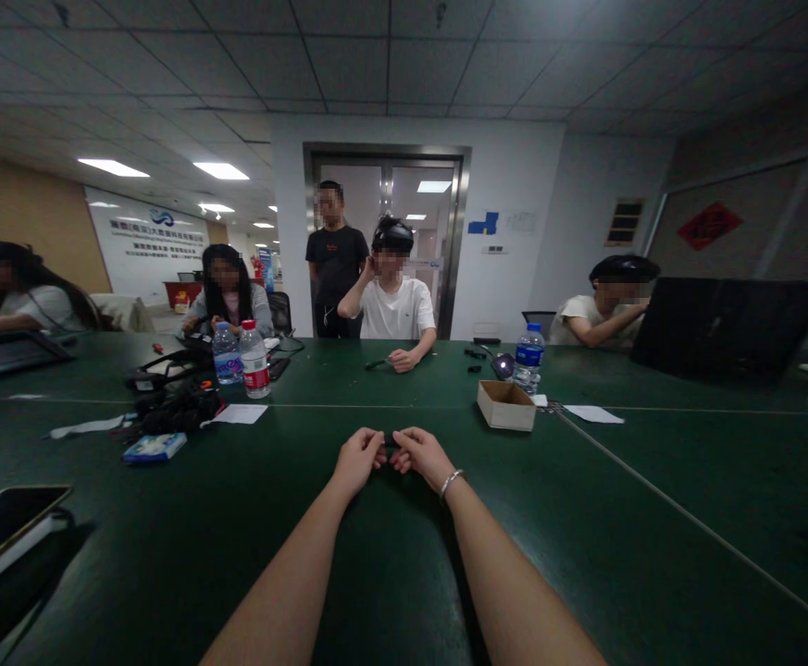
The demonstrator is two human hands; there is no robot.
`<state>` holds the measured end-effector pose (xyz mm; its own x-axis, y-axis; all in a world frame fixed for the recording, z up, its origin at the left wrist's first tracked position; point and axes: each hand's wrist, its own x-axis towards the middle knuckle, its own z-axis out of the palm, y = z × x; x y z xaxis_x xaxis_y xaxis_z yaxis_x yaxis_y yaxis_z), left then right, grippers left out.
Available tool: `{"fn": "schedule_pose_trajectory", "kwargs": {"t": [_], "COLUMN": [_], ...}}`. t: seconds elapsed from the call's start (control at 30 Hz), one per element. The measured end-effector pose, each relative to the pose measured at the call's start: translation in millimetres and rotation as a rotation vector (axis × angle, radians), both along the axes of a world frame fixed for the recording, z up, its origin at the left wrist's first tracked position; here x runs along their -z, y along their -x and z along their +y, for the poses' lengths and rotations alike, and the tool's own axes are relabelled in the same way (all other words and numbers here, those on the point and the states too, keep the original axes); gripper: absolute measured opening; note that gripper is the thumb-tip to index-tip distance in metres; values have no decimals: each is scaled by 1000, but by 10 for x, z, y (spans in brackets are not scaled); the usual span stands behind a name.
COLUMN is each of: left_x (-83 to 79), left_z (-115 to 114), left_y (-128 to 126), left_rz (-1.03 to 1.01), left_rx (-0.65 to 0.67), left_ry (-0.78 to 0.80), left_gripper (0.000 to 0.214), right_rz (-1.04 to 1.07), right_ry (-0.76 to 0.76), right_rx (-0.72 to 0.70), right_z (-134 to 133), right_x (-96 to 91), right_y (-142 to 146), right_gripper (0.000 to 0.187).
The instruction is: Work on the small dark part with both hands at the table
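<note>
Left hand [358, 460] and right hand [423, 455]: both closed, pinching one small black object [391, 438] between them over dark green table [584, 555]. Object too small to identify, so progress unclear. Open brown cardboard box [506, 407] near, untouched.

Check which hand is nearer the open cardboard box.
Right. The right hand is left of the cardboard box, closer to the camera; the left hand lies farther left, past the small dark item both pinch.

Place: office meeting room
Table: big green table [167, 555], people seated around it
Ceiling: tile grid with panel lights [113, 167]
Walls: logo wall [150, 242], glass door [386, 199]
Gear: laptop [727, 328]
</note>
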<state>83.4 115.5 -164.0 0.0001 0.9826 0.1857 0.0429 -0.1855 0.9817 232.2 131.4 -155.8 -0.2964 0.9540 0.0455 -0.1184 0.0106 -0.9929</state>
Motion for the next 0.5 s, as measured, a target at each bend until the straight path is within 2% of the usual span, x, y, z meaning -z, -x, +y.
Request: {"fn": "schedule_pose_trajectory", "kwargs": {"t": [0.3, 0.4, 0.5], "left_x": [-58, -50, -42], "left_z": [-37, -22, -24], "left_y": [55, 59, 29], "left_rz": [-4, 31, 92], "left_rx": [31, 18, -38], "left_ry": [-193, -114, -3], "left_gripper": [29, 31, 42], "right_rz": [3, 17, 49], "right_ry": [12, 4, -5], "right_rx": [-5, -20, -46], "right_z": [8, -7, -26], "right_x": [3, -4, -10], "right_y": [3, -8, -19], "right_gripper": [25, 25, 26]}}
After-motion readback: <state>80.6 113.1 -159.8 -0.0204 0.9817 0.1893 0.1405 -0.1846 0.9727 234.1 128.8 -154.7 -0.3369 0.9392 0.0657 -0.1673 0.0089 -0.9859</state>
